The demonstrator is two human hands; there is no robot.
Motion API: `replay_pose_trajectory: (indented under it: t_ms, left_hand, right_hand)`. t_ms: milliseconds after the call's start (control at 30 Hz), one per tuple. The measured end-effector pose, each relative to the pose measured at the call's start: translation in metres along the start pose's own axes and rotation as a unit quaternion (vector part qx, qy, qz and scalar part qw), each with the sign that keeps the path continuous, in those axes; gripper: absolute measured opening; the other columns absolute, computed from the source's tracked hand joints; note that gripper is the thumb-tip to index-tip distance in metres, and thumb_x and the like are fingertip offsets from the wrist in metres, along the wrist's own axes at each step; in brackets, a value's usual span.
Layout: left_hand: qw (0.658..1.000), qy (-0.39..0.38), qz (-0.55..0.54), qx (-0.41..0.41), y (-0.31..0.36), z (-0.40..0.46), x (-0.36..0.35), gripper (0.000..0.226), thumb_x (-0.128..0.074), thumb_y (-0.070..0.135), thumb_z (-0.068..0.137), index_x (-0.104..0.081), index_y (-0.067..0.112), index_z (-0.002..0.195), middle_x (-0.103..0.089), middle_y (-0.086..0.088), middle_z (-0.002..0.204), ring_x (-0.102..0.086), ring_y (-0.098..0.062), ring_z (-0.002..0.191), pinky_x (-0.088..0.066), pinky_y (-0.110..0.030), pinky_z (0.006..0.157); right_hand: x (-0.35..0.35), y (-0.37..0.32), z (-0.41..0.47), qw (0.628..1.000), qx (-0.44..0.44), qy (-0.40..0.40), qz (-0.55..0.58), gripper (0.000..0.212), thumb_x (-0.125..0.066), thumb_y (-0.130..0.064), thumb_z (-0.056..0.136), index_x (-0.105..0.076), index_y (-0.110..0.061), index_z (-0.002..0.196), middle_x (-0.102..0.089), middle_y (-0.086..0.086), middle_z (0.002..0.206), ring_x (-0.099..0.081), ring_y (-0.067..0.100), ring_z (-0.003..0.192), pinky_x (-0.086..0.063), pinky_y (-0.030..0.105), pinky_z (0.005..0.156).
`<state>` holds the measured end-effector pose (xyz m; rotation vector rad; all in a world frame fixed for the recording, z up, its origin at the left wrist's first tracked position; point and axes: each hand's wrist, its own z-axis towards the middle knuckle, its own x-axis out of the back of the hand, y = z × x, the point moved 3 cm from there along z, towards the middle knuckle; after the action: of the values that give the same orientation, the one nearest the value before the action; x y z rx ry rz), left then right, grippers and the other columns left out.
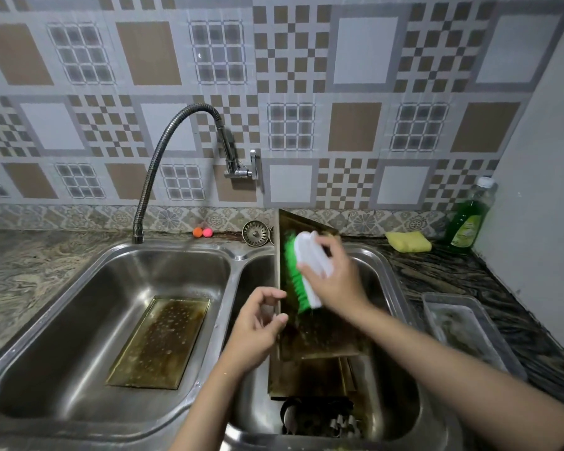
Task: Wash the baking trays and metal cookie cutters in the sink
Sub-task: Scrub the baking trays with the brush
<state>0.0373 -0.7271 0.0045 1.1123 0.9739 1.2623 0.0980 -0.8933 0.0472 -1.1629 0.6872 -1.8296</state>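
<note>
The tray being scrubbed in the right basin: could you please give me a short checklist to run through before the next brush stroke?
1. Left hand steadies the upright tray by its left edge: ok.
2. Right hand has a firm grip on the white scrub brush: ok.
3. Green bristles lie against the tray face: ok.
4. Tray face is clean: not ok, brown residue shows.
5. Water runs from the faucet: cannot tell; its spout is over the left basin.
6. Cookie cutters in the right basin are clear of the tray's lower edge: cannot tell.
</note>
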Motion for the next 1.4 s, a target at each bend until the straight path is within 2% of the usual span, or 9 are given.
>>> replay_pose_trajectory:
  t_ms: [133,267,433,567,700,867,1100,1233,1400]
  left_hand:
    - [1.0,-0.016,0.01,-0.011,0.004,-0.003,-0.011,0.027,-0.058,0.008,0.079,-0.055,0.011,0.105,-0.052,0.014,0.084,-0.042,-0.008,0.067,-0.039,-0.017,0.06]
    - [0.998,0.066,0.014,-0.004,0.006,0.004,0.015,0.024,-0.058,0.0,0.081,-0.055,0.012,0.102,-0.055,-0.001,0.092,-0.051,-0.003,0.072,-0.044,-0.017,0.066]
    - [0.994,0.098,0.056,-0.008,0.007,-0.005,0.034,0.033,-0.052,-0.014,0.086,-0.056,0.014,0.103,-0.055,0.0,0.097,-0.055,0.006,0.08,-0.047,-0.013,0.074]
    - [0.993,0.112,0.045,0.014,-0.001,-0.012,0.032,0.032,-0.051,-0.016,0.086,-0.057,0.009,0.105,-0.056,-0.006,0.099,-0.057,-0.001,0.089,-0.046,-0.009,0.078]
    - [0.992,0.117,0.035,0.031,-0.014,-0.015,0.029,0.032,-0.054,-0.015,0.085,-0.058,0.01,0.106,-0.057,-0.011,0.102,-0.056,-0.001,0.09,-0.047,-0.014,0.078]
    - [0.992,0.091,-0.029,0.078,-0.032,-0.014,0.023,0.03,-0.063,0.002,0.08,-0.059,0.014,0.107,-0.064,0.001,0.099,-0.061,-0.003,0.092,-0.049,-0.023,0.082]
    - [0.978,0.046,-0.099,0.18,-0.047,-0.013,0.01,0.028,-0.05,-0.01,0.09,-0.056,0.011,0.107,-0.064,-0.008,0.097,-0.06,-0.015,0.08,-0.05,-0.023,0.063]
    - [0.981,0.044,0.031,0.187,-0.05,-0.001,0.003,0.024,-0.055,-0.003,0.09,-0.058,0.01,0.109,-0.06,-0.007,0.115,-0.056,-0.022,0.114,-0.046,-0.019,0.086]
    - [0.989,-0.043,0.019,0.138,-0.018,0.01,-0.027,0.025,-0.058,0.028,0.092,-0.057,0.033,0.117,-0.057,0.005,0.124,-0.054,-0.011,0.117,-0.049,-0.022,0.089]
  right_hand:
    - [0.003,0.001,0.031,0.998,-0.043,0.044,0.004,0.049,-0.072,-0.031,0.083,-0.048,-0.02,0.124,-0.055,-0.002,0.115,-0.054,0.015,0.097,-0.048,0.029,0.073]
    - [-0.018,-0.007,-0.045,0.994,0.024,-0.097,0.042,0.05,-0.077,-0.028,0.077,-0.05,-0.031,0.119,-0.058,-0.019,0.109,-0.058,0.001,0.091,-0.046,0.011,0.075]
    - [0.022,0.021,-0.046,0.963,-0.116,-0.006,0.243,0.061,-0.08,-0.015,0.073,-0.056,-0.032,0.127,-0.069,-0.016,0.104,-0.07,0.01,0.089,-0.061,0.036,0.068]
    - [0.076,0.032,-0.033,0.977,-0.081,0.055,0.191,0.046,-0.074,-0.035,0.072,-0.062,-0.049,0.114,-0.06,-0.02,0.118,-0.063,0.003,0.1,-0.054,0.015,0.068]
    - [0.087,0.05,-0.045,0.995,-0.056,-0.009,0.08,0.043,-0.068,-0.075,0.059,-0.067,-0.058,0.098,-0.064,-0.012,0.106,-0.061,0.004,0.095,-0.053,0.02,0.078]
    - [0.067,0.068,-0.061,0.992,-0.077,-0.087,0.059,0.049,-0.068,-0.08,0.053,-0.071,-0.053,0.094,-0.067,-0.002,0.102,-0.063,-0.002,0.092,-0.05,0.011,0.081]
    - [0.052,0.068,-0.06,0.99,-0.111,-0.021,0.079,0.019,-0.08,-0.025,0.072,-0.075,-0.032,0.089,-0.072,-0.018,0.093,-0.063,-0.004,0.095,-0.049,0.028,0.09]
    - [0.044,0.063,-0.062,0.99,-0.108,0.017,0.088,0.027,-0.08,-0.008,0.073,-0.074,-0.03,0.089,-0.072,-0.009,0.095,-0.062,0.003,0.089,-0.047,0.032,0.092]
    - [0.031,0.061,-0.071,0.994,-0.096,0.011,0.056,0.041,-0.077,-0.007,0.076,-0.068,-0.045,0.087,-0.061,-0.009,0.09,-0.059,0.003,0.083,-0.044,0.011,0.077]
